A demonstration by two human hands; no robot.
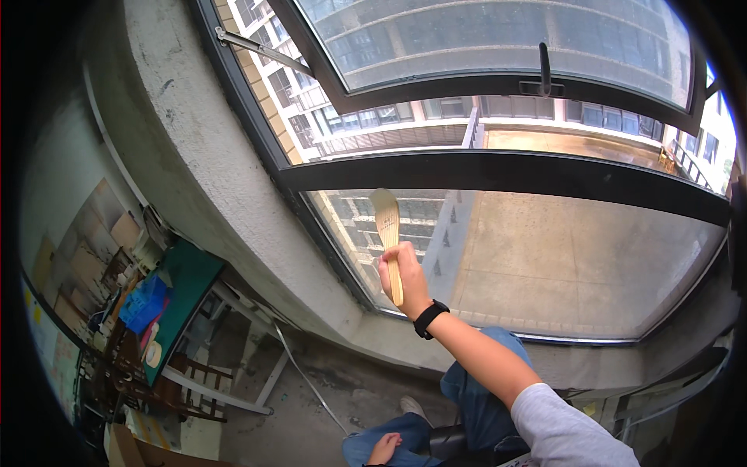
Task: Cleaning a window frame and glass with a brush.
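Note:
My right hand (406, 280) reaches forward with its fingers wrapped round the pale wooden handle of a flat brush (387, 222). The brush stands nearly upright, its light bristle end on top. Behind it is the lower window pane (529, 257), just below the dark frame bar; I cannot tell whether the bristles touch the glass. My left hand (385, 449) rests on my jeans at the lower edge, loosely curled and open, with nothing seen in it.
Above, a tilted window sash (498, 86) with a black handle (545, 70) hangs open on a metal stay (264, 53). A concrete wall (226, 171) curves along the left. Lower left stand a green-topped table (187, 288), a blue basket (144, 303) and a wooden chair (198, 385).

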